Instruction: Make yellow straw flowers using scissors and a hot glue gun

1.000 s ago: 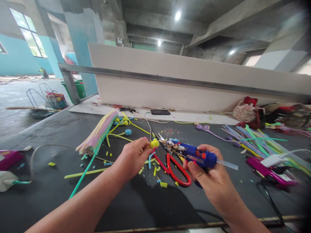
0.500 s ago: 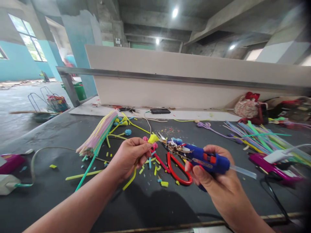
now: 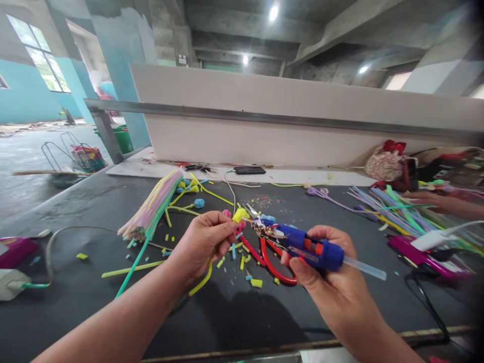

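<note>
The left hand [image 3: 204,243] pinches a likely light, soft flower [image 3: 240,215], best held by its stem [image 3: 204,281]; the right hand [image 3: 333,282] grips a glue gun [image 3: 313,251].

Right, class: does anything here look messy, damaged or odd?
Yes. The blue glue gun in the right hand has ragged, brownish debris around its front end, odd because that part would usually be cleaner. Yellow scraps also lie scattered beside the red-handled tool.

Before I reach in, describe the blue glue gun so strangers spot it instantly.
Over the dark table, the right hand holds the blue glue gun, pointed toward the left hand's yellow piece. Unlike the red-handled tool nearby, it has a translucent rear stick.
</note>
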Demonstrator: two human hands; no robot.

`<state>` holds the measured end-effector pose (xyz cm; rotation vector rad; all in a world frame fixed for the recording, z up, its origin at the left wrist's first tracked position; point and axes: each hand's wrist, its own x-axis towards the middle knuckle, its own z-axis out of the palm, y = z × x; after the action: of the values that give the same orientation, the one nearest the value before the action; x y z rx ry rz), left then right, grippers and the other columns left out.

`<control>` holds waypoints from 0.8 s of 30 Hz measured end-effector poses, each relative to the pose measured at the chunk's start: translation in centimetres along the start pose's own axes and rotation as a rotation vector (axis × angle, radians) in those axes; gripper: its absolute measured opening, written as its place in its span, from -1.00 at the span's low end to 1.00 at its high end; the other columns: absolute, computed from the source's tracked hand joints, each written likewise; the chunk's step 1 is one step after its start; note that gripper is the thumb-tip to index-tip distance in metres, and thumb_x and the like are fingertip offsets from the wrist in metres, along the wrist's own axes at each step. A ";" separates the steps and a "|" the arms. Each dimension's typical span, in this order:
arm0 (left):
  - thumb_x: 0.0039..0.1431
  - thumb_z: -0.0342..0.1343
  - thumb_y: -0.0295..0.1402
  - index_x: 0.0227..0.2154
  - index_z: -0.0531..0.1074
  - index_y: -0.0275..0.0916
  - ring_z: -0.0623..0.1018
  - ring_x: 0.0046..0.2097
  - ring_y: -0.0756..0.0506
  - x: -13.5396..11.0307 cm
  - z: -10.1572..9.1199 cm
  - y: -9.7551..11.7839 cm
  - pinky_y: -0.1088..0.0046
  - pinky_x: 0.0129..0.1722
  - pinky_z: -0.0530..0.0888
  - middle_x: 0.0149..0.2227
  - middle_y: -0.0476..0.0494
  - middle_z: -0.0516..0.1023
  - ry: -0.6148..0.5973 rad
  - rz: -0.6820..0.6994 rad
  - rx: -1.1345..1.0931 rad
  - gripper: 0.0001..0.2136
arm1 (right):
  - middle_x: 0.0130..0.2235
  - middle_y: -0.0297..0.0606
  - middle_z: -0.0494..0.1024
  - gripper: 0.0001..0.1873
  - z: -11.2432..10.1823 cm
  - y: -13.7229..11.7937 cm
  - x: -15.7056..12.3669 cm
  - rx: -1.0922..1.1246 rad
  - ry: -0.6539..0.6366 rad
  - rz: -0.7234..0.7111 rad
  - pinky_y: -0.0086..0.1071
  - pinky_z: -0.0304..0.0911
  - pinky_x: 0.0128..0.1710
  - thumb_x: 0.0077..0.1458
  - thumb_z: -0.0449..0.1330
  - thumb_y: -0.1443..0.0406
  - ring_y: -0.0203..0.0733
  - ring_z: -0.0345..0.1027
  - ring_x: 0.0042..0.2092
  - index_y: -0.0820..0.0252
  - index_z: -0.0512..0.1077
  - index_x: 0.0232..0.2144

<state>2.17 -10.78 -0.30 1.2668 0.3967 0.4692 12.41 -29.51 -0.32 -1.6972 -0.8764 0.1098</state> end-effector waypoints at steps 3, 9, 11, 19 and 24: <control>-0.08 0.23 -0.27 -0.59 0.30 -0.30 0.18 -0.75 0.18 -0.2 0.2 0.0 0.68 -0.81 0.04 -0.69 0.08 0.36 0.025 -0.009 0.018 -0.76 | -0.42 -0.26 0.47 -0.55 0.2 0.2 0.2 -0.024 0.001 -0.004 -0.29 0.33 -0.52 -0.02 0.20 0.04 -0.12 0.40 -0.46 0.04 0.12 -0.17; -0.06 0.21 -0.28 -0.59 0.32 -0.31 0.18 -0.75 0.18 -0.3 0.3 0.1 0.69 -0.81 0.06 -0.70 0.09 0.35 0.039 0.016 0.082 -0.77 | -0.38 -0.28 0.42 -0.63 0.6 0.4 0.3 -0.158 0.025 -0.100 -0.32 0.32 -0.47 0.01 0.18 0.08 -0.20 0.36 -0.45 0.07 0.14 -0.22; -0.05 0.20 -0.26 -0.59 0.32 -0.31 0.18 -0.74 0.18 -0.3 0.2 0.2 0.69 -0.80 0.05 -0.68 0.07 0.35 0.019 0.003 0.061 -0.76 | -0.38 -0.27 0.42 -0.61 0.6 0.3 0.1 -0.136 0.029 -0.085 -0.31 0.33 -0.46 0.01 0.18 0.07 -0.17 0.37 -0.43 0.06 0.13 -0.21; 0.00 0.17 -0.28 -0.59 0.30 -0.32 0.17 -0.72 0.19 -0.4 -0.1 0.7 0.70 -0.80 0.03 -0.64 0.08 0.31 -0.080 -0.096 -0.064 -0.76 | -0.34 -0.22 0.45 -0.58 0.2 0.7 -0.1 -0.092 0.029 -0.048 -0.23 0.34 -0.40 -0.02 0.20 0.07 -0.11 0.39 -0.38 0.04 0.14 -0.18; 0.03 0.15 -0.32 -0.57 0.31 -0.32 0.17 -0.71 0.19 -0.3 -0.1 0.5 0.71 -0.80 0.02 -0.63 0.06 0.32 -0.085 -0.103 -0.076 -0.80 | -0.35 -0.27 0.43 -0.65 0.4 0.8 0.1 -0.177 0.006 -0.105 -0.32 0.31 -0.42 0.05 0.16 0.14 -0.18 0.37 -0.41 0.05 0.13 -0.17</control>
<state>1.76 -10.74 0.21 1.1823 0.3670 0.3391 12.64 -29.20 -1.07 -1.8097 -0.9925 -0.0449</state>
